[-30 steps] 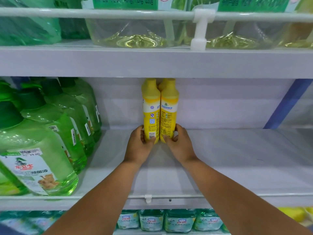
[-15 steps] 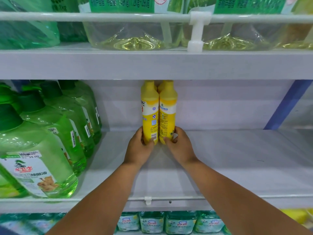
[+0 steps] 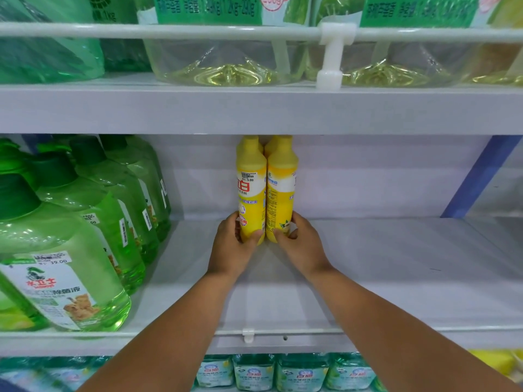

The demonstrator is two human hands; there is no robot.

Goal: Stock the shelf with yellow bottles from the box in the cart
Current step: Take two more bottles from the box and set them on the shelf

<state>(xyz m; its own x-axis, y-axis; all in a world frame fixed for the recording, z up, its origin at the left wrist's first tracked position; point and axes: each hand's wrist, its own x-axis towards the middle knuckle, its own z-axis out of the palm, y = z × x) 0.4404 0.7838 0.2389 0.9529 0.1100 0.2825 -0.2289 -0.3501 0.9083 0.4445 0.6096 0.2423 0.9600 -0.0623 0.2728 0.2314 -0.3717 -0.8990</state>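
On the grey shelf, my left hand and right hand each grip an upright yellow bottle, bottles touching; green jugs crowd left, bare shelf lies right.

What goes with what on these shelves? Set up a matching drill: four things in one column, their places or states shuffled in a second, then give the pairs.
Things:
1. left yellow plastic bottle
2. right yellow plastic bottle
3. green translucent jugs
4. clear pouches of pale yellow liquid

Places or states:
A. on the shelf above, behind a white rail
B. gripped low by the right hand
C. lined up at the left of the middle shelf
D. gripped low by the left hand

Pairs: 1-D, 2-B, 3-C, 4-A
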